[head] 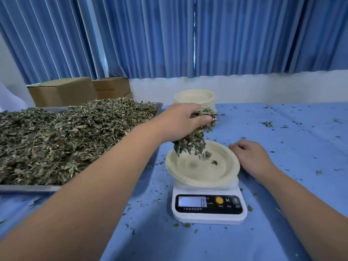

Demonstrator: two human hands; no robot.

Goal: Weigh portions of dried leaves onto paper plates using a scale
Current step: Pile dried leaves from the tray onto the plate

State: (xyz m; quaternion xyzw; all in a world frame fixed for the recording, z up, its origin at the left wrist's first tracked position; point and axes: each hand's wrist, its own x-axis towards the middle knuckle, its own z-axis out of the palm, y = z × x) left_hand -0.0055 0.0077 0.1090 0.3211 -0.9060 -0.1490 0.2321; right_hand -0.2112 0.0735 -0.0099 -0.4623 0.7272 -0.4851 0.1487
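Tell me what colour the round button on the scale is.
Yellow-orange; the button sits on the scale, best seen in the head view.

head camera | worn on the head, aimed forward and down | worktop (305, 132) seen from close above | scale (209, 207) framed near lower centre | curtains (244, 34) faced at the far side

Pleated blue curtains (150, 34) hung at the back above a white wall (244, 87). Two cardboard boxes (62, 93) stood side by side at the left. A blue cloth (291, 157) lay spread in front.
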